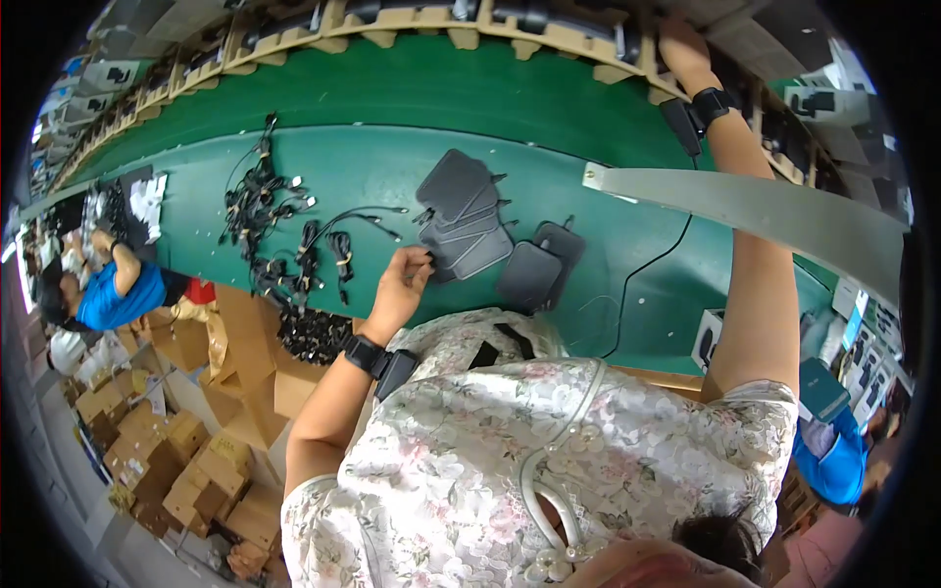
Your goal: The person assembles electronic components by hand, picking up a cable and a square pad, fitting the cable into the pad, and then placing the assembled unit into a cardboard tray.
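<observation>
My left hand [397, 292] is at the near edge of the green table, thumb and fingers pinched together around something small and black. I cannot make out what it is. Just right of those fingertips lies a fanned stack of flat dark grey drawstring pouches [459, 188]. Two more such pouches [530, 274] overlap to the right of the stack. My right arm stretches far forward, and my right hand [684, 51] is at the cardboard tray [529, 46] on the far right. Its fingers are partly hidden and too unclear to read.
Bundled black cables [263, 196] lie left on the table. A grey metal bar [745, 196] crosses under my right arm, and a thin black cord [676, 245] runs below it. Cardboard boxes [147, 451] fill the floor at left. Blue-shirted people [127, 294] sit on both sides.
</observation>
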Tool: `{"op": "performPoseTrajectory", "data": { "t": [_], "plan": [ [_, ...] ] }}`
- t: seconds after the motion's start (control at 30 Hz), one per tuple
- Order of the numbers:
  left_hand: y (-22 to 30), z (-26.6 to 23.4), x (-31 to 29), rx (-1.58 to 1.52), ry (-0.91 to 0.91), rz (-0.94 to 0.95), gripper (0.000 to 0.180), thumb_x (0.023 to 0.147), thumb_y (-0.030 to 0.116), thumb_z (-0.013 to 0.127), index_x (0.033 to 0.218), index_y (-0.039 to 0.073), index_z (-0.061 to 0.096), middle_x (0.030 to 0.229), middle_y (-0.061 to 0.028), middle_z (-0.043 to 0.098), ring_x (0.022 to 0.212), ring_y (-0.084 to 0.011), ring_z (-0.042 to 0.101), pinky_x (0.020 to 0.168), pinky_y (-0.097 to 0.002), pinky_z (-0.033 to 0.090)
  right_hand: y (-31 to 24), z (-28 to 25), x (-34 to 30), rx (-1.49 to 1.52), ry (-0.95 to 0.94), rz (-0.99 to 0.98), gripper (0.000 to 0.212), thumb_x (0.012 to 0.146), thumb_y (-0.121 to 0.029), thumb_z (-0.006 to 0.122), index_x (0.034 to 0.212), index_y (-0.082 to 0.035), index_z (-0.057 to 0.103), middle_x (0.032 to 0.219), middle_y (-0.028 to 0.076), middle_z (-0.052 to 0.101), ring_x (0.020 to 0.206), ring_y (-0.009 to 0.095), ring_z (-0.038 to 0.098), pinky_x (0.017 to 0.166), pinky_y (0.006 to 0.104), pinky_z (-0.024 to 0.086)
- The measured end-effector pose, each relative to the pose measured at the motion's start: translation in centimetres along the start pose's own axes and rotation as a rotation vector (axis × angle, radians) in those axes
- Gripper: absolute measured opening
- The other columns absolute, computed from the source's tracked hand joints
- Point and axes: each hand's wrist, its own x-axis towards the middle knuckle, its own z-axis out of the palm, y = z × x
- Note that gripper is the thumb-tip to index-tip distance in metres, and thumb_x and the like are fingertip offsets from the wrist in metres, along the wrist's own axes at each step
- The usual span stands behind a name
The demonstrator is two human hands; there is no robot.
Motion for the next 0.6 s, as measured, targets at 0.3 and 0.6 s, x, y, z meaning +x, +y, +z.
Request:
{"op": "performPoseTrajectory", "data": {
  "t": [0.3, 0.6],
  "plan": [
    [1.6, -0.5, 2.5, -0.04, 0.082, -0.033, 0.023, 0.083, -0.003, 0.051, 0.106, 0.0, 0.047, 0.096, -0.0092, 0.058, 0.084, -0.0162, 0.06, 0.069, -0.0258, 0.049, 6.7, 7.3, 3.6, -0.209, 0.345, -0.195, 0.027, 0.083, -0.015, 0.042, 0.103, -0.001, 0.054, 0.094, 0.022, 0.058, 0.084, 0.035, 0.057, 0.074, 0.04, 0.047],
    [5.2, 0.4, 5.9, 0.889, 0.303, 0.436, 0.039, 0.075, 0.013, 0.063, 0.109, 0.003, 0.047, 0.092, -0.0141, 0.057, 0.086, -0.0307, 0.054, 0.074, -0.0375, 0.045, 10.3, 9.3, 2.6, -0.192, 0.652, -0.177, 0.028, 0.082, -0.013, 0.041, 0.105, -0.003, 0.054, 0.093, 0.019, 0.06, 0.083, 0.034, 0.058, 0.074, 0.0398, 0.047]
  ]
}}
